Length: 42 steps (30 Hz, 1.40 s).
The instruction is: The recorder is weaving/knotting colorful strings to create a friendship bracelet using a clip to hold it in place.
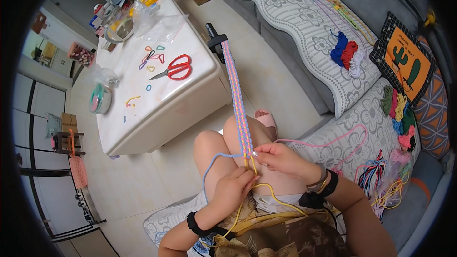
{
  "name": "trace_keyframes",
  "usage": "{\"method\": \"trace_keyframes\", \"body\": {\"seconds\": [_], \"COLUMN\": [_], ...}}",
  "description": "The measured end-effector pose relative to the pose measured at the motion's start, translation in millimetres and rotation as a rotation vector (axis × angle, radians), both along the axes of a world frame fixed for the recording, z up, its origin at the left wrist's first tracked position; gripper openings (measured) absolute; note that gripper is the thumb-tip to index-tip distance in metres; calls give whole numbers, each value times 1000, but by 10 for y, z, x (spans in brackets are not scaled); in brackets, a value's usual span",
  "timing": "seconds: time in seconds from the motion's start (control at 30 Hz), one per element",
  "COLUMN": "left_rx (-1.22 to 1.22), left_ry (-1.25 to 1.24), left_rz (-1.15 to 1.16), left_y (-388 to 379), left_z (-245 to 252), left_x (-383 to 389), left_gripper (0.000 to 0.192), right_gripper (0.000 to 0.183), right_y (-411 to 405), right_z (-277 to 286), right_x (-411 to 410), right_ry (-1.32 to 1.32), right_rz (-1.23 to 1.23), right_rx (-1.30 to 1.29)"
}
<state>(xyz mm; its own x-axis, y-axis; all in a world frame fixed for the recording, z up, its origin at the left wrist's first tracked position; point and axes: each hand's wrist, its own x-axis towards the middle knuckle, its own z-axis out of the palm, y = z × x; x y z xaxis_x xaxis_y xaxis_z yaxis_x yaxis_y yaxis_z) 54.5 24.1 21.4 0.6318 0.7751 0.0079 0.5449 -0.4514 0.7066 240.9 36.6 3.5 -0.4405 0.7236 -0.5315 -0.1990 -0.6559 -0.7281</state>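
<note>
A braided strap (238, 96) of blue, pink and yellow cords stretches from a black clamp (216, 41) at the table's corner down to my lap. My left hand (235, 184) pinches the yellow cords (253, 166) just below the strap's lower end. At the strap's right edge, my right hand (273, 157) has thumb and forefinger together at the working end; what lies between those fingertips is partly hidden. A blue cord (210, 166) loops out to the left over my thigh. To the right, a pink cord (321, 145) runs across the sofa.
Red-handled scissors (175, 69), small coloured clips (151, 57) and cord scraps (132, 100) lie on the white table (164, 103). Bundles of cord (346, 53) rest on the sofa (285, 18), with more hanks (398, 114) near a cushion (405, 60). A pink slipper (267, 121) is on the floor.
</note>
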Motion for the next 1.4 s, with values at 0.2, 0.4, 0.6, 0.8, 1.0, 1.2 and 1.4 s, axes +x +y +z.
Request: {"method": "trace_keyframes", "body": {"seconds": [0.2,0.4,0.6,0.8,1.0,1.2,1.4], "left_rx": [-239,-876,-1067,-1117,-1056,-1207,-1122], "left_ry": [-388,-611,-714,-690,-601,-512,-539], "left_rz": [308,367,354,429,448,308,350], "left_y": [45,179,34,40,309,376,313], "left_z": [-143,-187,-269,-184,-77,-73,-81], "left_x": [58,27,-20,-29,46,27,16], "left_gripper": [14,18,11,11,25,21,12], "right_gripper": [20,20,20,20,20,19,14], "right_y": [-3,-29,-33,-34,-63,-85,-123], "right_z": [-52,-209,-217,-240,-278,-174,-221], "right_x": [-15,-88,-101,-138,-184,-149,-133], "right_ry": [-64,24,-58,-177,-15,-158,-312], "right_rz": [-58,-108,-176,-158,-229,-198,-367], "right_rx": [269,412,386,446,437,503,473]}}
